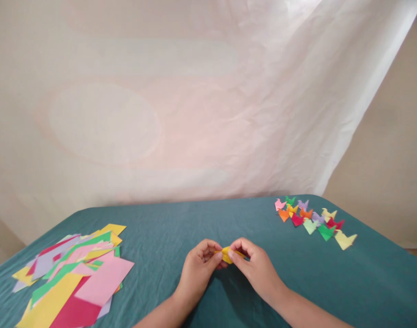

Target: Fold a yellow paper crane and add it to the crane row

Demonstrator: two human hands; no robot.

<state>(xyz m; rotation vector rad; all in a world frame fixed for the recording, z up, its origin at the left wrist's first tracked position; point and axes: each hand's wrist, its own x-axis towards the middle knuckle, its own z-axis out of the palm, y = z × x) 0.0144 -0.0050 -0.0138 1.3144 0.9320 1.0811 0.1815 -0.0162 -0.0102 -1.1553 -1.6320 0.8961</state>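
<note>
A small folded piece of yellow paper is held between both hands, just above the table near the middle. My left hand pinches its left end between thumb and fingers. On the other side, my right hand grips the right end with thumb and fingertips. The fingers cover much of the paper, so its full folded shape is hidden.
A dark green cloth covers the table. At the left lies a loose pile of coloured paper sheets. Several folded paper birds stand grouped at the far right. Behind the table hangs a pale cloth.
</note>
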